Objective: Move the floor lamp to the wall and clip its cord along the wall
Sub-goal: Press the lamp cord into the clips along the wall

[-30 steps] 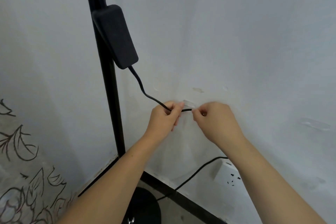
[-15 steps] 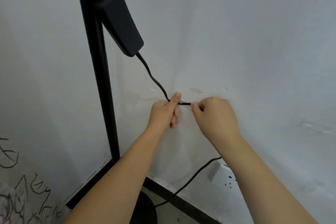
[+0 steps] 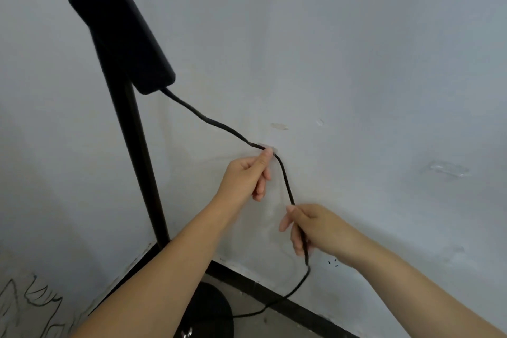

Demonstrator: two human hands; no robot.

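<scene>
Left hand [image 3: 247,177] fingertip pressing black cord [image 3: 285,181] into clear clip [image 3: 267,146] on pale wall [image 3: 356,49], right hand [image 3: 315,229] fisted around cord lower down, lamp pole [image 3: 137,145] in corner, round base [image 3: 211,310] on grey floor [image 3: 255,318], black skirting [image 3: 274,302].

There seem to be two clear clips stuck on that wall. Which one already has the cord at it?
The clear clip by the left hand, where the black cord bends down. The other clip, far to the right, is bare, with no cord near it.

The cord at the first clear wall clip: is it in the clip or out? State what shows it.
In, it appears. The cord runs to the clear clip and bends sharply down there, with the left hand pressing at it. Full seating cannot be told.
</scene>
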